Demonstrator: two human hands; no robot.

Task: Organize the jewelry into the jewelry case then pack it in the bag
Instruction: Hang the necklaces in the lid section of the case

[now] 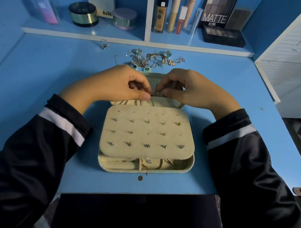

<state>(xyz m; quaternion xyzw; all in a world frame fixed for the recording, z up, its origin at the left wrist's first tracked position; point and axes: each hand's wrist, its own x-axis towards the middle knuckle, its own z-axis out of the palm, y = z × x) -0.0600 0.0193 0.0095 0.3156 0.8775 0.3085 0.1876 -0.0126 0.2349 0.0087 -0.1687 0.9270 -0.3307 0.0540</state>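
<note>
Jewelry case (192, 164) lies open in the middle of the blue worktop (44, 71), its lid (153, 77) folded back on the far side and its tray towards the person. It looks like a padded, fabric-covered shell, probably light and slightly yielding, so once shut it is best taken by its two long sides rather than by the soft lid. An earring panel (138, 139) covers most of the tray; this flap is limp and should be lifted by its free near edge. The left hand (116, 83) and right hand (190, 88) meet over the lid, just above its gathered pocket (143, 102), fingers curled, thumbs and forefingers pinched together on a small piece (158, 92) too fine to identify. Beyond the case sits the jewelry pile (148, 59), a tangle of chains and rings: thin, slippery and easily knotted, so I would judge each chain needs teasing free near its clasp. A gold chain (161, 164) already shows in the near right compartment, beside a padded roll (118, 164). One lone ring (104, 43) lies apart, far left. Studs (130, 144) dot the panel, tiny and easily dropped. No bag is in view.
</note>
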